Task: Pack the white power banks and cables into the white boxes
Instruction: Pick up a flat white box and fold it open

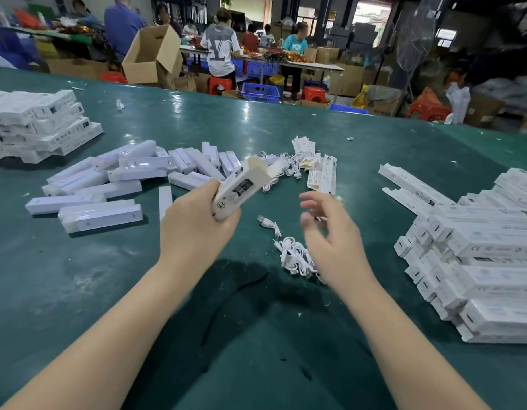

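My left hand (194, 223) grips a white box (241, 190) tilted up to the right, its far end flap open. My right hand (330, 232) hovers to the right of it, blurred, fingers loosely spread and holding nothing that I can make out. Just below and left of that hand lies a tangle of white cables (294, 255), with one loose cable (268, 223) beside it. A heap of white power banks (108, 187) covers the table to the left. More cables (283, 164) lie beyond the held box.
The green table (78, 276) carries stacked white boxes at the far left (40, 125) and a big stack at the right (478, 253). Flat unfolded boxes (321, 173) lie in the middle. Several people work at tables behind, among cardboard cartons (152, 54).
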The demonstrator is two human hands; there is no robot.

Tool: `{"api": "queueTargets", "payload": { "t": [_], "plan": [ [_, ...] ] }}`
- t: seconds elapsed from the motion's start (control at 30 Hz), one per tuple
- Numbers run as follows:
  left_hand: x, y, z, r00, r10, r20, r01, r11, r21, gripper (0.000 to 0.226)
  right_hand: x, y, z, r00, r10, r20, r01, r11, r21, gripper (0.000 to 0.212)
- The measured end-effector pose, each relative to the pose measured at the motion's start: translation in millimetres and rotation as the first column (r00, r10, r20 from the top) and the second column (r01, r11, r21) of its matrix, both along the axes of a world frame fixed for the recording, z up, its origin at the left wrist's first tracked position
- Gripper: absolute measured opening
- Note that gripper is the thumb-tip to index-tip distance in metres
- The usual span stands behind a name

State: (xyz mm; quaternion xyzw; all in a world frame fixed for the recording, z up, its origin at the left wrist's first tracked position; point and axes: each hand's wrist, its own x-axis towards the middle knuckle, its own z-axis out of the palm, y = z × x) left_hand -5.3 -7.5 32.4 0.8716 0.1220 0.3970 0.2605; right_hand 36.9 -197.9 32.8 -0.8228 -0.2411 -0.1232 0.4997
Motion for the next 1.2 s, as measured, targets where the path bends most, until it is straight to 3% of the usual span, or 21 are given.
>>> {"api": "queueTargets", "payload": {
  "t": [0.07, 0.13, 0.2, 0.27, 0.37, 0.47, 0.53, 0.63, 0.73, 0.9, 0.97, 1.03, 1.2],
  "plan": [
    [0.8, 2.4, -0.9, 1.0, -0.003, -0.029, 0.002, 0.999, -0.052, 0.019, 5.5, 1.3, -9.5, 1.0, 0.014, 0.024, -0.004, 0.926, -0.377, 0.037],
    [0.8, 3.3, -1.9, 0.998, -0.03, -0.056, 0.023, 0.993, -0.12, 0.021, 8.4, 7.3, -18.2, 0.999, 0.032, 0.004, -0.023, 0.78, -0.625, 0.043],
    [0.6, 1.6, -3.1, 0.995, -0.059, -0.081, 0.045, 0.986, -0.163, 0.022, 10.7, 14.8, -23.4, 0.999, 0.039, -0.024, -0.044, 0.674, -0.738, 0.044],
    [0.1, 0.0, -3.6, 0.991, -0.083, -0.106, 0.064, 0.982, -0.176, 0.022, 13.8, 19.4, -24.5, 0.998, 0.058, 0.006, -0.033, 0.646, -0.763, 0.041],
    [0.2, -0.1, -3.6, 0.98, -0.132, -0.151, 0.098, 0.972, -0.214, 0.023, 16.7, 19.0, -22.7, 0.989, 0.092, 0.117, 0.02, 0.695, -0.719, 0.028],
    [2.0, -0.9, -1.1, 0.963, -0.208, -0.173, 0.144, 0.935, -0.324, 0.02, 13.3, 16.2, -18.8, 0.996, 0.061, 0.072, -0.026, 0.912, -0.409, 0.018],
    [2.5, -1.7, 3.0, 0.931, -0.322, -0.174, 0.207, 0.855, -0.476, 0.014, 8.1, 15.4, -11.9, 0.984, 0.084, 0.155, -0.053, 0.979, -0.195, 0.02],
    [-0.3, -3.8, 9.6, 0.824, -0.527, -0.205, 0.285, 0.7, -0.655, 0.011, -1.5, 13.5, -2.6, 0.959, 0.147, 0.243, -0.147, 0.989, -0.017, 0.026],
    [-2.9, -2.7, 12.9, 0.716, -0.673, -0.183, 0.292, 0.528, -0.798, 0.032, -7.3, 10.4, 3.4, 0.96, 0.195, 0.199, -0.215, 0.973, 0.082, 0.031],
    [-4.5, -1.5, 16.3, 0.595, -0.799, -0.089, 0.323, 0.339, -0.883, 0.023, -9.7, 5.5, 9.8, 0.969, 0.209, 0.132, -0.222, 0.971, 0.094, 0.028],
    [-4.8, -1.2, 16.1, 0.607, -0.793, -0.051, 0.294, 0.283, -0.913, 0.023, -11.6, 5.4, 10.0, 0.967, 0.199, 0.156, -0.214, 0.973, 0.088, 0.024],
    [-4.7, -2.7, 16.9, 0.652, -0.758, -0.021, 0.249, 0.24, -0.938, 0.007, -15.4, 7.7, 10.0, 0.956, 0.212, 0.201, -0.226, 0.973, 0.046, 0.028],
    [-6.8, -7.9, 18.1, 0.706, -0.707, 0.034, 0.226, 0.18, -0.957, 0.007, -16.8, 10.4, 7.2, 0.937, 0.256, 0.238, -0.223, 0.962, -0.157, 0.06]
  ]
}}
